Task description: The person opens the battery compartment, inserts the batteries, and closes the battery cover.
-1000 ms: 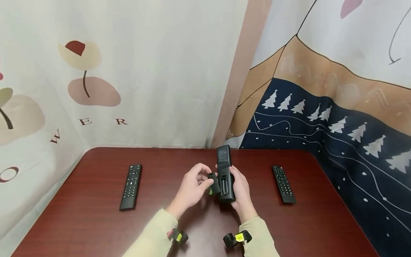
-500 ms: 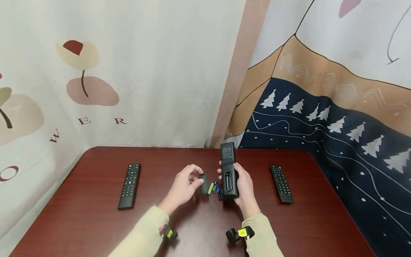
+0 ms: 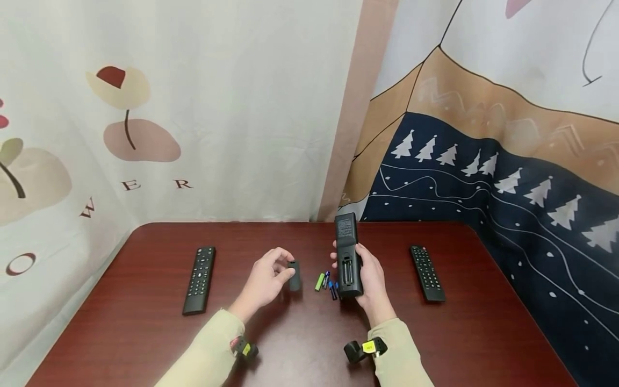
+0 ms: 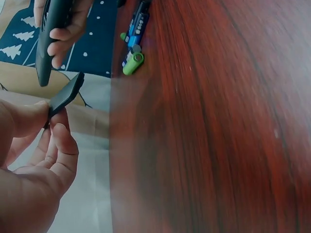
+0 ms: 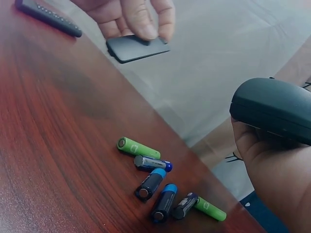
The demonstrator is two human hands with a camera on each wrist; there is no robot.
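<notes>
My left hand [image 3: 263,282] pinches a small black battery cover [image 3: 294,276] between thumb and fingers, above the table. In the right wrist view the cover [image 5: 138,48] hangs tilted under the fingertips. My right hand [image 3: 372,277] grips a black remote control [image 3: 346,242], its back facing up and its battery compartment [image 3: 347,272] uncovered. Whether that compartment holds any battery is too small to tell. Just left of the remote, several batteries lie loose on the table, among them a green battery [image 5: 139,147] and a dark one with a blue end [image 5: 164,204].
A second remote control [image 3: 199,280] lies buttons up on the left of the brown table [image 3: 300,344]. Another remote [image 3: 427,274] lies on the right. A printed curtain [image 3: 242,107] hangs behind the table's far edge.
My left hand has moved left with the battery cover, away from the remote control. The remote in my right hand has shifted slightly right, and the loose batteries have come into view between them.
</notes>
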